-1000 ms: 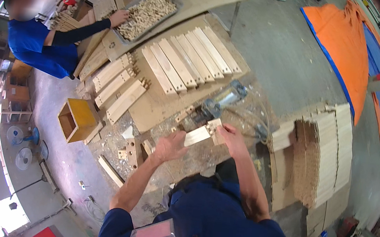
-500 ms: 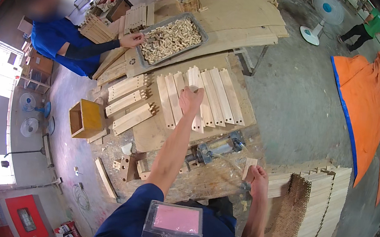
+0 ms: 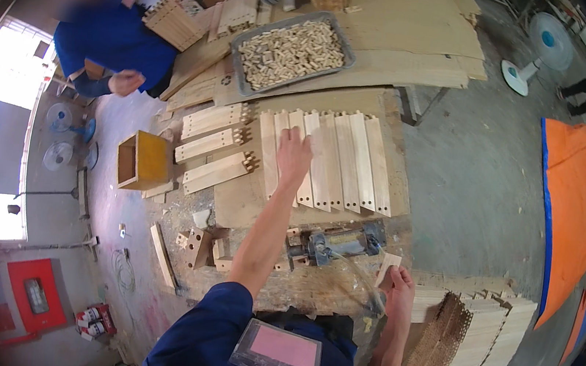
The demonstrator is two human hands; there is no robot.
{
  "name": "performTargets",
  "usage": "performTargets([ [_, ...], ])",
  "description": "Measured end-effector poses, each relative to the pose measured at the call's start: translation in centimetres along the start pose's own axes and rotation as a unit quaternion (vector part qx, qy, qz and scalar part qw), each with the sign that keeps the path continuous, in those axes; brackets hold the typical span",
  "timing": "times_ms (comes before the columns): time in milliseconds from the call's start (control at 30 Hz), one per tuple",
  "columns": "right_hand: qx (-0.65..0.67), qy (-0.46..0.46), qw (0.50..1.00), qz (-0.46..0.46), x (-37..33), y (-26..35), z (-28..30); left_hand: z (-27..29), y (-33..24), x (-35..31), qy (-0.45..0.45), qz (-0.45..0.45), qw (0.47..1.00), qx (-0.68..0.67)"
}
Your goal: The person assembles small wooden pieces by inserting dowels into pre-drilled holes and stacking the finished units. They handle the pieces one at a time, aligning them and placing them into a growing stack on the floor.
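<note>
Several pale wooden slats [image 3: 355, 158] lie side by side on cardboard in front of me, with drilled holes at their near ends. Over the left part of this row is my left hand [image 3: 294, 157], its fingers bent down around a slat; the palm covers part of the grip. At the bench's right edge my right hand [image 3: 401, 290] pinches the end of another wooden slat [image 3: 390, 261]; the rest of that piece is hard to make out. Beside the row, at left, lie three short stacks of slats [image 3: 212, 146] with dowels sticking out of their ends.
A grey tray of dowels [image 3: 291, 53] stands beyond the row. Nearer me are a metal clamp device [image 3: 344, 245] with a hose and drilled wooden blocks [image 3: 199, 251]. A yellow box [image 3: 144, 161] sits left, a tall slat stack [image 3: 479, 341] right. A co-worker [image 3: 116, 37] stands far left.
My left hand has shifted from a raised slat mid-row to slats further left. My right hand still holds its slat. The co-worker's hand has drawn back from the dowel tray. The view has turned slightly.
</note>
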State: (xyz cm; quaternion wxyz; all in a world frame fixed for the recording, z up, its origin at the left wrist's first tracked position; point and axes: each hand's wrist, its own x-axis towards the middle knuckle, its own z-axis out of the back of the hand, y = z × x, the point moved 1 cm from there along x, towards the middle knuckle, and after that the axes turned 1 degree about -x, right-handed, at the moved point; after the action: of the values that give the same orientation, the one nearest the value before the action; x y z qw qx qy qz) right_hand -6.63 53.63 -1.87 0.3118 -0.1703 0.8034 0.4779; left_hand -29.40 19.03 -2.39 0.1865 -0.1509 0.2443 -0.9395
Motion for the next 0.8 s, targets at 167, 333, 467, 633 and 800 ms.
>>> performTargets([
  [167,0.009,-0.024,1.0,-0.01,-1.2,0.6,-1.4,7.1,13.9,-1.8,-0.061,0.046,0.993,0.095],
  [333,-0.011,-0.027,1.0,0.01,-3.3,-0.4,-2.5,10.9,22.9,-4.5,0.065,0.067,0.957,0.275],
  [467,-0.01,-0.032,0.999,0.023,-6.1,-3.0,-3.6,12.2,25.5,-5.1,0.172,-0.072,0.946,0.264],
  [633,-0.005,-0.016,0.999,0.037,-9.1,-7.0,-6.5,14.7,25.8,-6.7,0.284,-0.222,0.916,0.178],
  [800,-0.023,-0.04,0.998,0.039,-12.0,-10.7,-10.0,16.9,23.3,-12.7,0.33,-0.364,0.859,0.143],
])
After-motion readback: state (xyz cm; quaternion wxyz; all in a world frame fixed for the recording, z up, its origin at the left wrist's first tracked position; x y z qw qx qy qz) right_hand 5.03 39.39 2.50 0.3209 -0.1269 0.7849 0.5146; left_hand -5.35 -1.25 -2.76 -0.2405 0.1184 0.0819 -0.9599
